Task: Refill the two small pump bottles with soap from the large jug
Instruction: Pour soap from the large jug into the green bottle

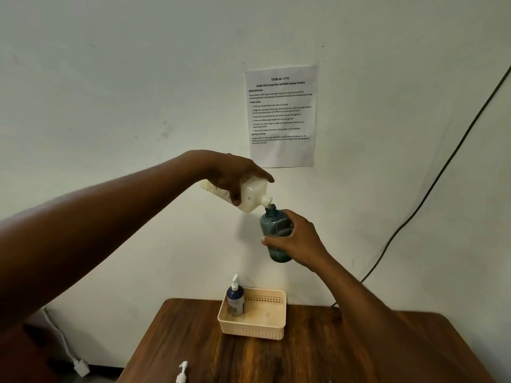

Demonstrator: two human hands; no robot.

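- Jug [250, 193] is lying tilted in the gripping left hand [239, 172], spout pointing down-right, just above the bottle mouth.
- Right hand [294, 241] is gripping the upright teal bottle [273, 233] directly below.

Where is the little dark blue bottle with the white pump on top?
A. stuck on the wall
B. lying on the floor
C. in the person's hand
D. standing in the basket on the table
D. The dark blue pump bottle stands upright in the left corner of the beige basket on the wooden table.
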